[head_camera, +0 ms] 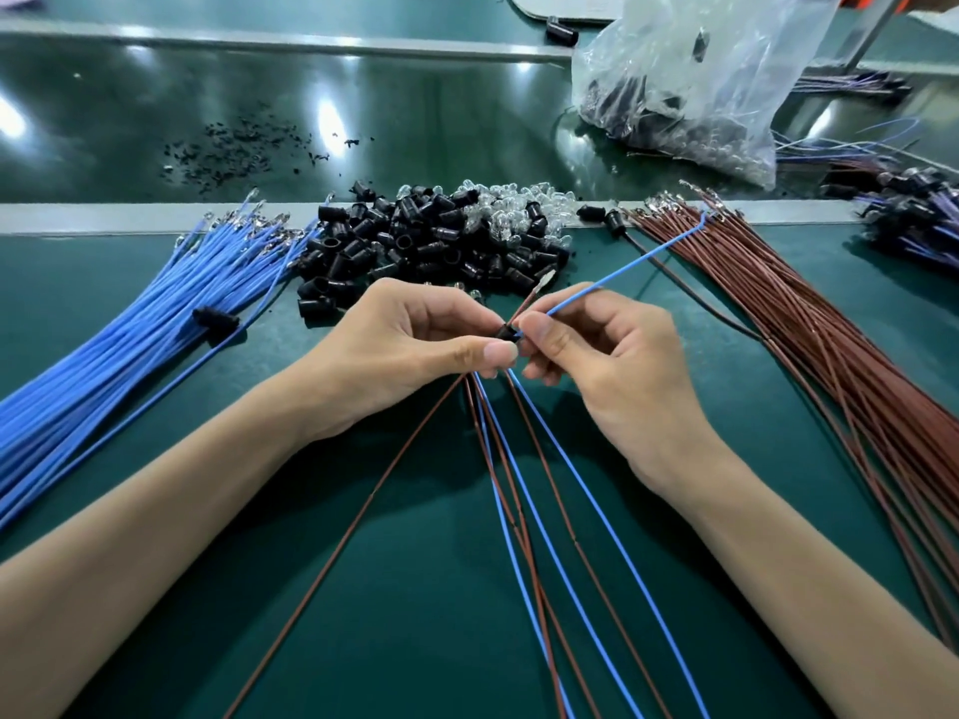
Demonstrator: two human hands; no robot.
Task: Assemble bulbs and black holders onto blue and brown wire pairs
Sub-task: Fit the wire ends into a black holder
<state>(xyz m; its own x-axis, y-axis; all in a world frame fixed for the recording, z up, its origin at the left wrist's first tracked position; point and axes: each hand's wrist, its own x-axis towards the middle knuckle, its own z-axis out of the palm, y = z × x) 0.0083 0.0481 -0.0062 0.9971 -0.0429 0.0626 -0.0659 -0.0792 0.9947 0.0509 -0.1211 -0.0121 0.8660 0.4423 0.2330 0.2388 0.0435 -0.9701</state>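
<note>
Holder (507,333) pinched by left hand (415,334) at frame centre, right hand (597,355) pinching blue wire (622,269); I judge it light and limp, best gripped near its end.

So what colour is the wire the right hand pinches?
Blue. The right hand pinches that wire; the head view shows it best.

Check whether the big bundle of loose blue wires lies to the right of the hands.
No, the blue wire bundle lies on the left; the brown wire bundle is on the right.
</note>
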